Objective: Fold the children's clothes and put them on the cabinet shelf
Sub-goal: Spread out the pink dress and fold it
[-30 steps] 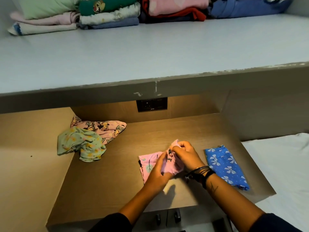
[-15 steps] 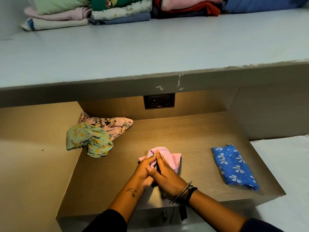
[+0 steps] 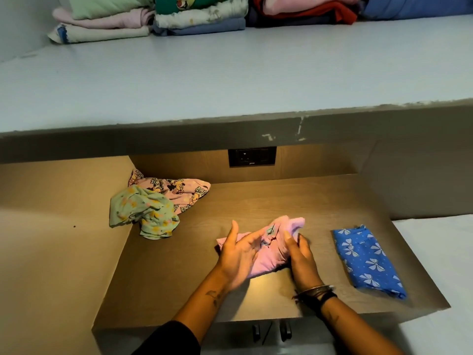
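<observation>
Above the work, the pale grey cabinet shelf (image 3: pixel 230 80) holds folded stacks of clothes (image 3: pixel 199 19) at its back; on the brown wooden tabletop (image 3: pixel 256 201) below, the small pink printed garment (image 3: pixel 271 254) has gone from a bunch under overlapped hands to a flatter bundle. The left hand (image 3: pixel 238 254) has slid outward, pressing it with straight fingers; the right hand (image 3: pixel 302 262) curls its fingers round the right edge; the fold looks nearly done, with shelving yet to come.
</observation>
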### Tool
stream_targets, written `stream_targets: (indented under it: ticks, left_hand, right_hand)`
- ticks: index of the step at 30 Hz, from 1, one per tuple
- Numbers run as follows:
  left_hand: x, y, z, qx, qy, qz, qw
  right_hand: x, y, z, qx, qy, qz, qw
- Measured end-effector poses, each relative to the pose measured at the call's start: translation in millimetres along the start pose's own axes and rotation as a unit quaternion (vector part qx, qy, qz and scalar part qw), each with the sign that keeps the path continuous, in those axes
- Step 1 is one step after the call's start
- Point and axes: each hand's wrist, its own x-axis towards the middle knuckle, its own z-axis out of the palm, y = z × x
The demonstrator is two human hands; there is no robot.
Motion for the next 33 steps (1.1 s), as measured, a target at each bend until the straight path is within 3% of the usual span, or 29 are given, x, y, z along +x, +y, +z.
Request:
stream_targets:
  ticks: [3,5,7,9,11,14,15,17,19,21,24,25,27,29,33]
  left_hand:
    - [-2.9,0.7,13.2,0.106,0.028,0.037,0.993]
    - [-4.9,3.0,6.9,0.245,0.093,0.126,0.957]
    - [-8.4,5.2,-7.8,0.421,0.137,0.196,0.875]
    - [-6.4,6.7,-23.0,0.595,0.141,0.205,0.764]
    - [0.0,10.2,-32.2,0.687,0.124,0.144,0.701]
    - [12.4,16.8,-36.0,0.712,0.117,0.115,0.683]
    - [16.2,19.5,-35.2,0.716,0.12,0.11,0.679]
    - [23.5,27.6,-30.8,0.719,0.121,0.074,0.68]
    - [31.1,35.4,-24.6,0.689,0.108,0.019,0.716]
    - [38.6,42.4,-18.2,0.639,0.086,-0.04,0.763]
    - [48.1,49.6,-8.0,0.635,0.055,-0.124,0.76]
    - [51.2,50.2,-4.2,0.635,0.052,-0.142,0.757]
    - [56.4,51.4,3.2,0.633,0.053,-0.15,0.758]
    - [61.0,51.5,11.6,0.641,0.039,-0.126,0.756]
    - [67.5,50.7,26.5,0.608,-0.009,-0.139,0.782]
  right_hand:
    - [7.2,-7.4,-5.6,0.041,0.068,0.004,0.997]
    - [13.2,-11.5,-13.6,-0.077,0.174,-0.003,0.982]
    - [14.3,-14.1,-20.1,-0.223,0.235,-0.043,0.945]
    - [10.5,-17.0,-20.2,-0.347,0.235,-0.154,0.895]
    - [6.8,-16.3,-14.7,-0.473,0.151,-0.252,0.831]
    - [3.8,-7.1,-2.3,-0.61,-0.114,-0.242,0.746]
    - [3.3,-0.1,-0.5,-0.629,-0.172,-0.218,0.726]
    - [5.1,7.1,-2.0,-0.64,-0.216,-0.2,0.709]
    - [10.2,3.2,-7.6,-0.618,-0.225,-0.206,0.725]
    - [11.8,-5.2,-11.8,-0.563,-0.211,-0.22,0.768]
    - [7.6,-6.6,-14.2,-0.454,0.004,-0.22,0.863]
    - [4.5,-6.0,-14.9,-0.412,0.077,-0.158,0.894]
    - [-1.2,-5.8,-14.1,-0.311,0.126,0.002,0.942]
    - [-0.1,-8.1,-10.4,-0.234,0.113,0.093,0.961]
    - [15.3,-25.0,-6.8,-0.122,0.114,0.184,0.969]
